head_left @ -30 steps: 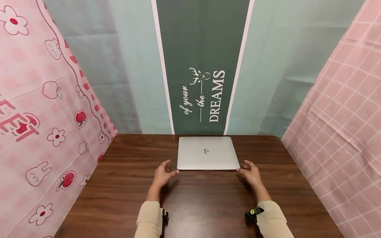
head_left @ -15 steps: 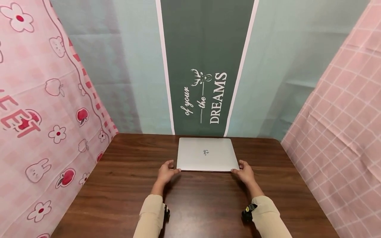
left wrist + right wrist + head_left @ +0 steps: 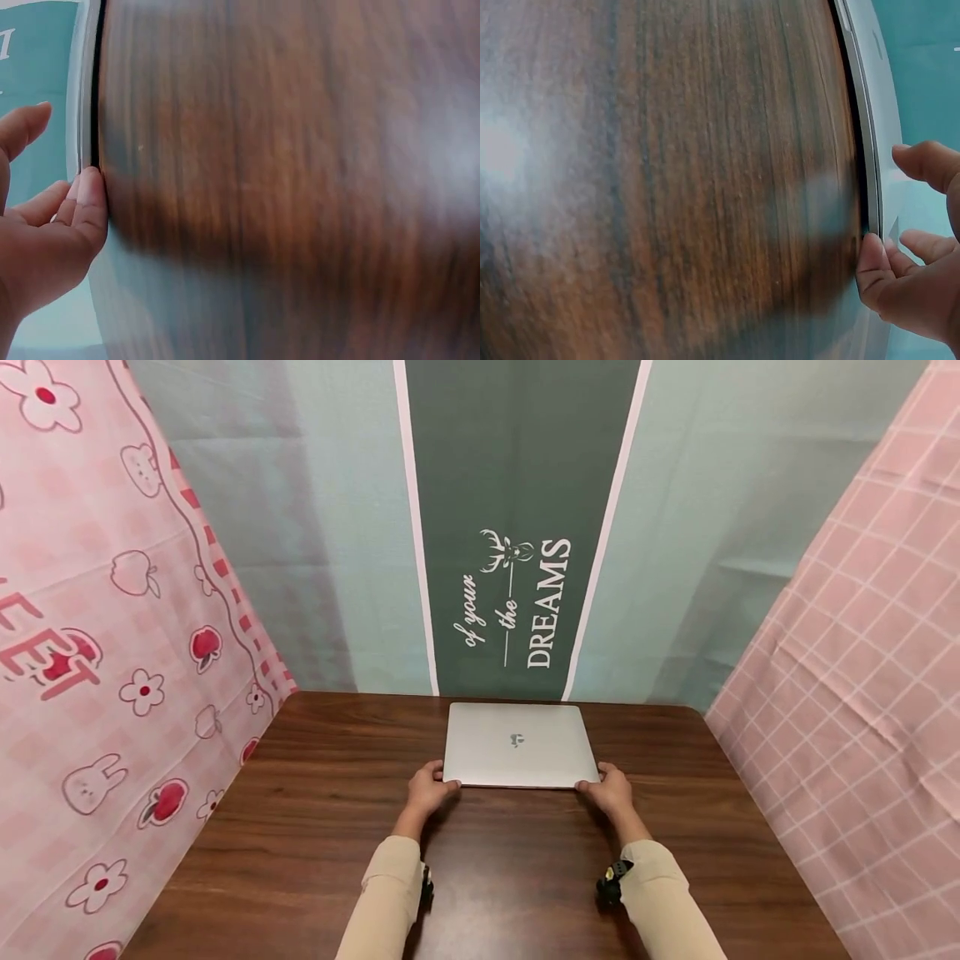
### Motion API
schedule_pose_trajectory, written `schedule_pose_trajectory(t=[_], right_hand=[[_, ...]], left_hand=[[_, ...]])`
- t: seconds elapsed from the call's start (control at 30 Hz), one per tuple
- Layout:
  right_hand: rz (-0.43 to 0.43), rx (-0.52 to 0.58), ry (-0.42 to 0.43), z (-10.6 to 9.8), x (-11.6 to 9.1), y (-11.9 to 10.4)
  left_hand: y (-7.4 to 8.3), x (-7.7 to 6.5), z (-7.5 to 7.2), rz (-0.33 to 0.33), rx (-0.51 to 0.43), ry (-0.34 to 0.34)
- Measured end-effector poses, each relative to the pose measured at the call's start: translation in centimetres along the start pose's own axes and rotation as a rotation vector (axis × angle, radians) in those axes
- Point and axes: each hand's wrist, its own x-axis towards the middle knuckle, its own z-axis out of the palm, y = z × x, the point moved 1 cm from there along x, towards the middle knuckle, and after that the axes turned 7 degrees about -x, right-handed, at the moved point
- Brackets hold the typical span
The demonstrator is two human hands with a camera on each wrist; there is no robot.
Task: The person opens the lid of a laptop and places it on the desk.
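Observation:
A closed silver laptop (image 3: pixel 519 747) lies flat at the back of the wooden table, a small dark logo on its lid. My left hand (image 3: pixel 430 789) holds its front left corner, with the thumb along the front edge and the other fingers at the side. At the front right corner my right hand (image 3: pixel 611 789) grips in the same way. In the left wrist view, fingertips (image 3: pixel 91 184) meet the low edge of the laptop (image 3: pixel 88 82). Likewise the right wrist view has fingertips (image 3: pixel 872 251) right at the laptop's edge (image 3: pixel 862 112).
The brown table (image 3: pixel 510 877) reaches back to a blue-green curtain (image 3: pixel 337 568) with a dark printed panel. Pink patterned cloth (image 3: pixel 135 693) hangs on the left, pink checked cloth (image 3: pixel 840 710) on the right. Black wrist cameras (image 3: pixel 611 885) sit at the beige sleeves.
Both hands have moved inward from beside the laptop onto its front corners, the left to the right and the right to the left. The laptop stays where it was on the table.

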Motion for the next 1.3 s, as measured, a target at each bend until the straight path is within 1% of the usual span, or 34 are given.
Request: schedule_pose_trajectory(t=[0.1,0.2,0.27,0.37,0.47,0.57,0.67,0.77,0.8,0.9,1.0,1.03,1.13,1.3], right_hand=[[0.021,0.024,0.012,0.1,-0.2,0.1],[0.032,0.053,0.024,0.1,-0.2,0.2],[0.034,0.068,0.02,0.2,-0.3,0.3],[0.032,0.085,0.004,0.4,-0.5,0.3],[0.025,0.068,-0.008,0.6,-0.7,0.3],[0.02,0.012,-0.006,0.7,-1.0,0.3],[0.026,-0.031,-0.003,0.7,-1.2,0.3],[0.024,-0.05,-0.007,0.7,-1.4,0.3],[0.019,-0.055,-0.006,0.7,-1.4,0.2],[0.005,-0.072,0.005,0.7,-1.5,0.1],[-0.004,-0.087,0.014,0.8,-1.5,0.0],[-0.007,-0.093,0.016,0.8,-1.5,0.0],[-0.008,-0.106,0.015,0.9,-1.5,0.0],[0.019,-0.112,0.019,0.9,-1.5,-0.1]], left_hand=[[0.0,0.0,0.1,-0.015,-0.04,0.01],[-0.2,0.0,0.1,-0.046,-0.11,0.006],[-0.3,0.0,0.1,-0.072,-0.16,0.006],[-0.3,0.0,0.0,-0.091,-0.189,0.012],[-0.2,-0.2,0.1,-0.082,-0.15,0.03],[-0.2,-0.5,0.3,-0.053,-0.052,0.064],[-0.3,-0.6,0.5,-0.046,0.016,0.101],[-0.8,-0.4,0.7,-0.033,0.06,0.132],[-1.3,-0.1,0.9,-0.004,0.069,0.153],[-1.7,0.2,1.0,0.013,0.115,0.16],[-1.2,0.0,0.9,0.009,0.113,0.159],[-0.6,-0.3,0.7,-0.023,0.11,0.143],[0.1,-0.7,0.6,-0.037,0.11,0.141],[0.4,-0.7,0.5,-0.1,0.126,0.128]])
